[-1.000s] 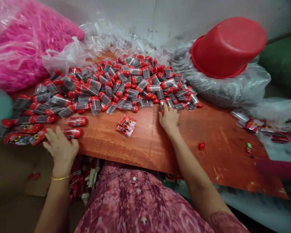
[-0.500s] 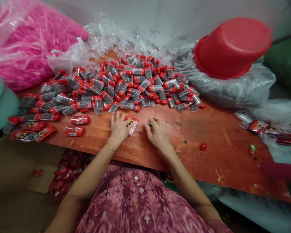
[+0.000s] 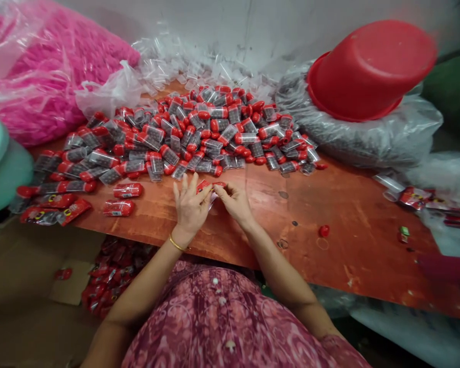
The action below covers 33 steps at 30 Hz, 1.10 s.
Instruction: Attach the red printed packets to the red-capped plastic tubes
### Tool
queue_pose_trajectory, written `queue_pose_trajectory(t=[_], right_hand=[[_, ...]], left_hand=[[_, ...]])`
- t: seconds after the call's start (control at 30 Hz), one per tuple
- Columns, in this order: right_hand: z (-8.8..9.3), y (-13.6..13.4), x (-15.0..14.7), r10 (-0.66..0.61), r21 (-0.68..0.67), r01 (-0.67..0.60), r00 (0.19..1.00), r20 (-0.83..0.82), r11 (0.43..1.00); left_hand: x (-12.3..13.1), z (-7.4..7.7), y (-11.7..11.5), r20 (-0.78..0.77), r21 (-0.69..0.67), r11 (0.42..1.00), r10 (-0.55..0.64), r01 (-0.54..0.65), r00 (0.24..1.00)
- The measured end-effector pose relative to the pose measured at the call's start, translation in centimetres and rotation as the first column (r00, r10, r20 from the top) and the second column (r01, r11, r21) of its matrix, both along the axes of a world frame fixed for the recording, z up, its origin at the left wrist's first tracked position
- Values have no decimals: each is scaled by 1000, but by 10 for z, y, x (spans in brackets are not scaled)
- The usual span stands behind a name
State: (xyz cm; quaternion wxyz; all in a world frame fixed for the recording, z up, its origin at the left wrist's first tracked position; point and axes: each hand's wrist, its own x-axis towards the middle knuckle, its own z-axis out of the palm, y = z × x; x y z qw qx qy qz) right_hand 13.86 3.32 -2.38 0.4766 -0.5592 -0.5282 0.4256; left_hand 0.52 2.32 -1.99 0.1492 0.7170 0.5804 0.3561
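Note:
My left hand (image 3: 191,207) is closed in a pinch on a red printed plastic sleeve (image 3: 202,185), with its other fingers spread. Right beside it, my right hand (image 3: 233,204) has its fingers closed around a small tube with a red end (image 3: 219,183), mostly covered by the fingers. The fingertips of both hands nearly meet at the sleeve. To the left lie two tubes in red sleeves (image 3: 128,190), side by side. Beyond my hands is a big heap of clear tubes with red caps (image 3: 210,128).
Red wrapped packs (image 3: 57,207) lie at the table's left end. A teal tub (image 3: 7,163) stands beside it. A red bucket (image 3: 379,71) sits upside down on a plastic bag (image 3: 352,138). A loose red cap (image 3: 324,231) and rubber band (image 3: 322,244) are on the right.
My right hand has moved left and slightly up with the tube, up to my left hand. My left hand stays nearly in place, pinching the sleeve.

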Motion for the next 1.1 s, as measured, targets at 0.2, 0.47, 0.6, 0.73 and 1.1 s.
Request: queue_pose_trajectory(t=[0.2,0.47,0.6,0.73,1.1], right_hand=[[7,-8,1,-54,51,65,979,-195,997],[-5,-31,-11,-161,283,112,974,157,953],[-9,-39,-21,-107,307,35,969,223,951],[-7,-43,-15,7,279,-89,959,284,956],[1,8,93,298,-24,-546,419,858,837]], left_hand=[[6,16,-9,485,-275,960,86,59,871],[17,25,-18,813,-542,793,412,279,411],[11,27,-25,775,-631,700,551,334,310],[5,26,-26,746,-663,703,596,257,296],[0,31,-9,766,-636,677,613,370,196]])
